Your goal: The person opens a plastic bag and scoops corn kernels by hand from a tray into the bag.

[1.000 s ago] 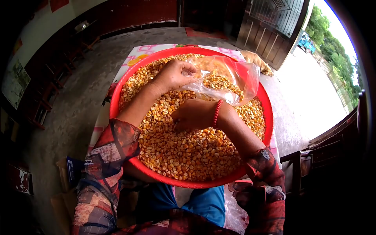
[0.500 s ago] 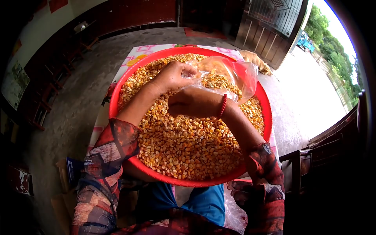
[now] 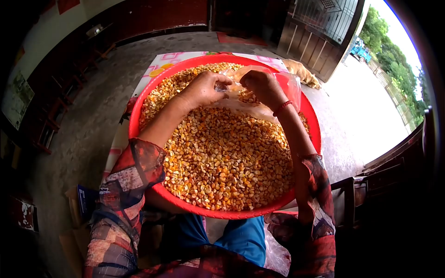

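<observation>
A wide red basin (image 3: 318, 134) is filled with dried corn kernels (image 3: 227, 162). On the kernels at its far side lies a clear plastic bag (image 3: 291, 88) with some corn inside. My left hand (image 3: 209, 89) pinches the bag's left edge between thumb and fingers. Over the bag's mouth is my right hand (image 3: 263, 87), wearing a red bead bracelet (image 3: 282, 108) at the wrist. Its fingers are curled closed and turned down, so whatever they hold is hidden.
The basin rests on a table with a patterned cloth (image 3: 160, 59). A tan dog (image 3: 301, 73) lies on the floor beyond it, near an open door (image 3: 320, 37). A dark wooden chair (image 3: 354, 194) stands at right, cardboard boxes (image 3: 74, 204) at lower left.
My right hand has moved up and away from me, from above the loose corn to over the bag's mouth. The left hand keeps its pinch on the bag, almost unmoved.
</observation>
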`<state>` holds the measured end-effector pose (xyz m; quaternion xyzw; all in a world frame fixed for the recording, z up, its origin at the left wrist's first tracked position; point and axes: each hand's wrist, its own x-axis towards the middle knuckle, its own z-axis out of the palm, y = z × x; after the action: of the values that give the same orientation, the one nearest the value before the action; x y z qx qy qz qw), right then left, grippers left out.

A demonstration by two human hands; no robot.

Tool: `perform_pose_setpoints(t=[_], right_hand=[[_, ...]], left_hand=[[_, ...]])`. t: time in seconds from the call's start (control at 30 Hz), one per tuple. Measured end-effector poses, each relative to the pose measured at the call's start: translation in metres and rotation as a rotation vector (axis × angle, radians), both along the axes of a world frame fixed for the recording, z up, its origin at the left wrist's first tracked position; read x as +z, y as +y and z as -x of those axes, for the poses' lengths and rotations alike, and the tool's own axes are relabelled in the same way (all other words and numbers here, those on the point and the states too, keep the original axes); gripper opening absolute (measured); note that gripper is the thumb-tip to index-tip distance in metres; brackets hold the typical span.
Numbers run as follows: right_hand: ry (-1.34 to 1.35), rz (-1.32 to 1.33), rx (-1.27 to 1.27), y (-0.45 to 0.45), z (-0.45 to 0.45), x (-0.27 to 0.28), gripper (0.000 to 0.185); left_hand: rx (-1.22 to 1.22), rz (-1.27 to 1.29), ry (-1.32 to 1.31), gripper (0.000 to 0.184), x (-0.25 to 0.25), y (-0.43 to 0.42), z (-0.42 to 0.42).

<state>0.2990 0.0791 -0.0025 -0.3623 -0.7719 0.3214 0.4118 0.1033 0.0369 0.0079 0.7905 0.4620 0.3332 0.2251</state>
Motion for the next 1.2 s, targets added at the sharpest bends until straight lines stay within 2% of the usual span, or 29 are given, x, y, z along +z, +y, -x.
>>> perform_pose_setpoints(t=[0.07,0.1,0.17,0.23,0.27,0.3,0.37,0.47,0.6,0.67,0.7,0.77,0.8,0.87,0.97,1.03,1.1,1.13,1.2], right_hand=[[-0.228,-0.450,-0.110,-0.011,0.004,0.005,0.015],[-0.218,-0.532,-0.102,-0.018,0.009,0.012,0.013],[-0.300,-0.400,0.063,-0.039,0.022,0.028,0.009],[-0.295,-0.389,0.369,-0.059,0.031,0.026,0.008],[-0.458,-0.377,0.483,-0.062,0.036,0.022,0.007],[-0.680,-0.322,0.547,-0.074,0.043,0.025,0.013],[-0.657,-0.356,0.651,-0.084,0.050,0.007,0.022],[-0.815,-0.321,0.660,-0.098,0.057,0.013,0.029],[-0.874,-0.221,0.648,-0.108,0.058,0.026,0.030],[-0.966,-0.018,0.762,-0.112,0.057,0.041,0.028],[-0.965,-0.018,0.762,-0.110,0.058,0.038,0.028],[-0.927,0.145,0.849,-0.102,0.061,0.025,0.025],[-0.927,0.146,0.849,-0.099,0.061,0.019,0.025],[-0.732,0.146,0.922,-0.096,0.058,0.011,0.022],[-0.736,0.056,0.960,-0.092,0.058,0.021,0.023],[-0.722,0.037,0.949,-0.088,0.055,0.028,0.024],[-0.515,0.080,0.929,-0.081,0.048,0.027,0.024],[-0.533,0.106,0.857,-0.081,0.045,0.036,0.023],[-0.353,0.084,0.771,-0.071,0.035,0.037,0.022]], left_hand=[[-0.006,0.003,0.015,0.035,0.002,-0.002,0.000],[-0.004,0.004,0.014,0.035,0.002,-0.001,0.002],[-0.102,-0.070,0.101,0.035,0.002,0.003,0.005],[-0.013,0.035,-0.069,0.037,0.000,0.003,0.006],[0.006,0.057,-0.060,0.037,0.002,0.002,0.008],[0.025,0.079,-0.052,0.037,0.006,-0.002,0.008],[0.040,0.078,-0.036,0.037,0.005,0.000,0.009],[0.047,0.088,-0.025,0.038,0.004,0.001,0.009],[0.029,0.096,-0.012,0.039,0.003,0.002,0.008],[0.023,0.094,-0.004,0.040,0.003,0.001,0.008],[0.018,0.092,0.004,0.041,0.004,0.001,0.008],[0.014,0.103,-0.003,0.041,0.004,0.000,0.008],[0.009,0.113,-0.010,0.042,0.004,0.001,0.008],[0.004,0.108,-0.008,0.042,0.003,0.002,0.009],[-0.004,0.102,0.001,0.042,0.004,0.002,0.008],[-0.002,0.101,0.008,0.042,0.003,0.003,0.009],[-0.006,0.106,-0.020,0.041,-0.001,0.005,0.009],[-0.005,0.105,-0.022,0.041,-0.001,0.007,0.009],[0.031,0.112,-0.003,0.039,-0.001,0.008,0.008]])
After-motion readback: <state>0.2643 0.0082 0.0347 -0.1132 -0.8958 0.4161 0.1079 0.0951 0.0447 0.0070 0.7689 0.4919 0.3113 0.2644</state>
